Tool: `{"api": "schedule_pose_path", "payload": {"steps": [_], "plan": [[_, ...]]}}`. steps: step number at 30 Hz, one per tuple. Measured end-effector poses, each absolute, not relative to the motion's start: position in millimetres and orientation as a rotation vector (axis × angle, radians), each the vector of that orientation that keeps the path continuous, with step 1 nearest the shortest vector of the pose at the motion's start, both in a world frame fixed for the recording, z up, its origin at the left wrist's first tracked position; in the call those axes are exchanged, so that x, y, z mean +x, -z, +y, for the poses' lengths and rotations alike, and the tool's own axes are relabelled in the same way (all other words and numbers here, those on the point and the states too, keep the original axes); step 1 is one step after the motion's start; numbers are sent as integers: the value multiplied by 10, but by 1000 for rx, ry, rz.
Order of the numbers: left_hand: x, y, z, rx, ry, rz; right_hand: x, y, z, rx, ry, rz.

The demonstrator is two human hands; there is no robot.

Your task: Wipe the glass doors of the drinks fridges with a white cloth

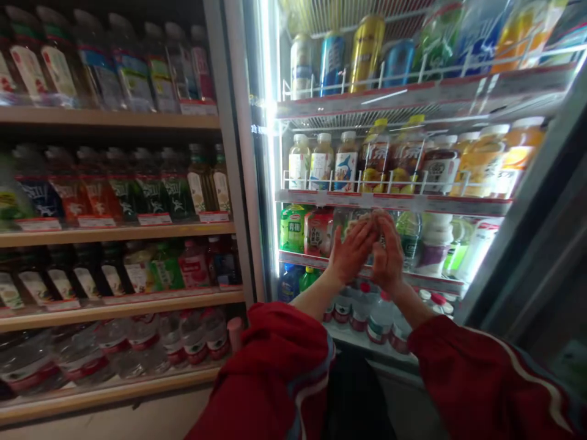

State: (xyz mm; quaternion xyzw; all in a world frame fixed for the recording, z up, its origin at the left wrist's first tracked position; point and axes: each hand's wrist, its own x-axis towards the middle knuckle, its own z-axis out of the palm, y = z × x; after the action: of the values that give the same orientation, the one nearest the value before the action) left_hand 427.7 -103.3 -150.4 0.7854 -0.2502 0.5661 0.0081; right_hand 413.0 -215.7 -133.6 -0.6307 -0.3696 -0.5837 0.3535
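Lit fridge (348,198), greenish transparent bottle (409,233)

The single head view originates at the wearer's head and faces forward and down, toward the fridge (262,235). Coverage is wide: wooden shelves (114,118) occupy the left, the fridge the right. The sleeves (270,366) lie nearest, entering from below; both hands (355,247) lie farther out, before the front edges of the fridge's middle shelves (321,197).

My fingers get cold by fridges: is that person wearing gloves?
No, the left hand and right hand both show bare skin down to the red sleeves.
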Motion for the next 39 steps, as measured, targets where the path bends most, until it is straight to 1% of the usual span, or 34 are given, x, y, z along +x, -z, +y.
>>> {"api": "schedule_pose_path", "payload": {"steps": [3, 7, 10, 17, 19, 22, 25, 27, 31, 33, 35, 39], "plan": [[4273, 1498, -759, 2492, -1787, -790, 4171, 1278, -2228, -1708, 1671, -862], [4225, 1490, -335, 2468, -1858, -482, 4282, 1286, -2296, -1911, 1787, -769], [4210, 1511, -259, 2484, -1827, -406, 4367, 1377, -2285, -2029, 1787, -790], [4231, 1672, -370, 2584, -1758, -669, 4446, 1506, -2293, -2111, 1796, -781], [4212, 1686, -214, 2604, -1780, -582, 4438, 1499, -2313, -2124, 1798, -787], [4161, 1648, 97, 2576, -1806, -228, 4422, 1491, -2307, -2133, 1762, -784], [4120, 1616, 252, 2566, -1727, -11, 4410, 1500, -2249, -2116, 1744, -753], [4110, 1649, 213, 2603, -1688, -61, 4400, 1513, -2199, -2108, 1739, -723], [4100, 1822, 44, 2691, -1682, -413, 4374, 1544, -2140, -2111, 1733, -735], [4088, 1892, 61, 2703, -1702, -516, 4366, 1555, -2145, -2112, 1732, -748], [4077, 1916, 175, 2683, -1742, -455, 4362, 1560, -2162, -2115, 1732, -752], [4083, 1857, 497, 2574, -1767, -102, 4358, 1561, -2174, -2139, 1707, -756]]}}
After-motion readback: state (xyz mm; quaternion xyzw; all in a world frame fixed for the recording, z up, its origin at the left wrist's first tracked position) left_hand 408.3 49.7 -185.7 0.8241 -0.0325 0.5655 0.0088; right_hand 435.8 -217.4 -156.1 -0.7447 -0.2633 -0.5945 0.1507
